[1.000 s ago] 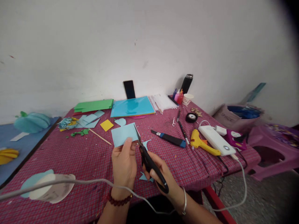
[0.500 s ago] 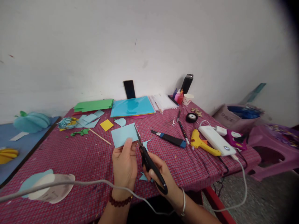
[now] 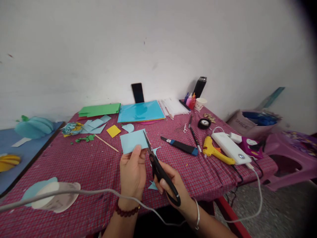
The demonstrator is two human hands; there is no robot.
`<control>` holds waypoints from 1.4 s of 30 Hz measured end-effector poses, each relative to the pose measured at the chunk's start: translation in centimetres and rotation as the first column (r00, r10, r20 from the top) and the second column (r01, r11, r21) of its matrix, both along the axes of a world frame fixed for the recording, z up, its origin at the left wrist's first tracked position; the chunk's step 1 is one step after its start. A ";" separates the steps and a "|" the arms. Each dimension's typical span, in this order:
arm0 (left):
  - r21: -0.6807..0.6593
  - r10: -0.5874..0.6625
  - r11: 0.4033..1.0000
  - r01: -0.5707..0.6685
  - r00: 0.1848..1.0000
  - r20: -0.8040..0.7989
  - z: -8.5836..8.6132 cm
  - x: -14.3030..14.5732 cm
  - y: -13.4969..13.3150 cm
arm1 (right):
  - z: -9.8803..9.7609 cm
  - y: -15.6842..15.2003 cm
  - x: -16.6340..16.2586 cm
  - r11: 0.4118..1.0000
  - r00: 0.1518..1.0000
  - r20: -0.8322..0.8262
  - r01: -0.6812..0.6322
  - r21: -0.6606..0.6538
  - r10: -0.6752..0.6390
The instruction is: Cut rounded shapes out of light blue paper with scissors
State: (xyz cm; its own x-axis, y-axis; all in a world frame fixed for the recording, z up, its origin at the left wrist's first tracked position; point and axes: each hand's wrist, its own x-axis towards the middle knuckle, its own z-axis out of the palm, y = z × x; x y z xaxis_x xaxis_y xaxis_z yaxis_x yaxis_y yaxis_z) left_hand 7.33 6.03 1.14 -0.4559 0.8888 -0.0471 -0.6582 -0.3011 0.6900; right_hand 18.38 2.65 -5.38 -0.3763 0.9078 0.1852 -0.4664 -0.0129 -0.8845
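My left hand [image 3: 132,173] pinches the lower edge of a light blue paper piece [image 3: 133,141] and holds it up above the red checked tablecloth [image 3: 81,168]. My right hand [image 3: 173,185] grips black scissors [image 3: 158,170]. Their blades meet the right edge of the paper. Small blue offcuts [image 3: 153,186] lie on the cloth under my hands. A grey cable [image 3: 81,193] crosses in front of my wrists.
A blue paper stack [image 3: 141,111], green sheets [image 3: 100,109], a yellow square [image 3: 113,131], a black utility knife [image 3: 179,145], a yellow glue gun [image 3: 215,152], a white power bank [image 3: 230,148], tape, pens, bottles and a cup lie on the table. A purple stool [image 3: 289,155] stands at right.
The view shifted slightly; my hands, the paper and the scissors keep nearly the same pose, with the blades still at the paper's right edge.
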 end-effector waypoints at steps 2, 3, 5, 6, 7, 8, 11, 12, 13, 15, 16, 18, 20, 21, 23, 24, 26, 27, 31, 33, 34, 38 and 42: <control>-0.001 -0.008 1.000 0.008 1.000 0.008 0.0 -0.1 0.0 | 0.2 0.0 0.1 1.000 1.000 0.009 -0.005 0.010 0.004; 0.000 -0.016 1.000 0.016 1.000 0.013 0.0 -0.2 0.1 | 0.3 -0.1 0.2 1.000 1.000 0.012 -0.004 0.015 0.004; 0.001 -0.035 0.999 0.035 0.999 0.019 -0.1 -0.4 0.1 | 0.7 -0.1 0.3 1.000 1.000 0.021 -0.001 0.023 0.000; 0.002 -0.045 0.999 0.045 0.999 0.018 -0.1 -0.5 0.1 | 0.8 -0.2 0.4 1.000 1.000 0.024 0.001 0.027 -0.002; 0.000 -0.056 0.998 0.056 0.998 0.015 -0.1 -0.6 0.1 | 1.0 -0.2 0.5 1.000 1.000 0.025 0.002 0.027 -0.003; -0.004 -0.066 0.998 0.066 0.998 0.011 -0.1 -0.7 0.1 | 1.1 -0.3 0.6 1.000 1.000 0.024 -0.001 0.024 0.001; -0.006 -0.088 0.996 0.088 0.996 0.006 0.0 -0.8 0.1 | 1.2 -0.5 0.8 1.000 1.000 0.014 -0.020 0.003 0.020; -0.002 -0.095 0.995 0.095 0.995 0.008 0.1 -0.8 0.1 | 1.2 -0.5 0.9 1.000 1.000 0.013 -0.022 -0.002 0.022; 0.002 -0.100 0.995 0.100 0.995 0.009 0.1 -0.9 0.1 | 1.1 -0.6 0.9 1.000 1.000 0.012 -0.022 -0.006 0.022; 0.000 -0.104 0.995 0.104 0.995 0.006 0.2 -1.0 0.1 | 1.1 -0.6 1.1 1.000 1.000 0.004 -0.023 -0.008 0.023; -0.007 -0.108 0.994 0.108 0.994 -0.001 0.3 -1.1 0.1 | 1.1 -0.6 1.3 1.000 1.000 0.000 -0.026 -0.009 0.026; -0.021 -0.126 0.992 0.126 0.992 -0.021 0.4 -1.4 0.1 | 1.2 -0.7 1.6 0.999 0.999 0.007 -0.031 -0.018 0.031; -0.029 -0.154 0.988 0.152 0.987 -0.046 0.5 -1.7 0.0 | 1.4 -0.7 1.9 0.999 0.999 0.030 -0.033 -0.031 0.034; -0.035 -0.162 0.987 0.160 0.985 -0.057 0.6 -1.9 0.0 | 1.4 -0.7 2.1 0.999 0.998 0.042 -0.036 -0.037 0.038; -0.050 -0.162 0.986 0.159 0.984 -0.076 0.6 -2.1 0.0 | 1.5 -0.6 2.3 0.998 0.998 0.049 -0.046 -0.048 0.048; -0.058 -0.159 0.986 0.154 0.984 -0.084 0.6 -2.2 0.0 | 1.6 -0.5 2.4 0.997 0.997 0.049 -0.052 -0.051 0.055; -0.064 -0.156 0.987 0.151 0.983 -0.100 0.5 -2.2 -0.1 | 1.6 -0.3 2.5 0.997 0.996 0.057 -0.063 -0.054 0.066; -0.065 -0.162 0.986 0.156 0.981 -0.109 0.4 -2.1 -0.2 | 1.5 -0.2 2.5 0.997 0.996 0.061 -0.065 -0.050 0.068; -0.091 -0.170 0.983 0.159 0.978 -0.119 0.0 -1.5 -0.4 | 1.1 0.2 2.4 0.997 0.997 0.044 -0.062 -0.037 0.064; -0.108 -0.153 0.984 0.142 0.983 -0.102 -0.1 -1.1 -0.5 | 0.9 0.2 2.2 0.998 0.998 0.039 -0.054 -0.038 0.056; -0.113 -0.146 0.984 0.135 0.985 -0.093 -0.1 -1.0 -0.5 | 0.8 0.2 2.2 0.998 0.998 0.039 -0.046 -0.038 0.047; -0.118 -0.139 0.985 0.128 0.987 -0.082 -0.3 -0.4 -0.5 | 0.6 0.1 1.9 0.999 1.000 0.012 -0.016 -0.049 0.016; -0.106 -0.142 0.986 0.132 0.985 -0.099 -0.4 -0.1 -0.7 | 0.8 0.0 1.9 0.998 1.000 -0.013 -0.016 -0.068 0.015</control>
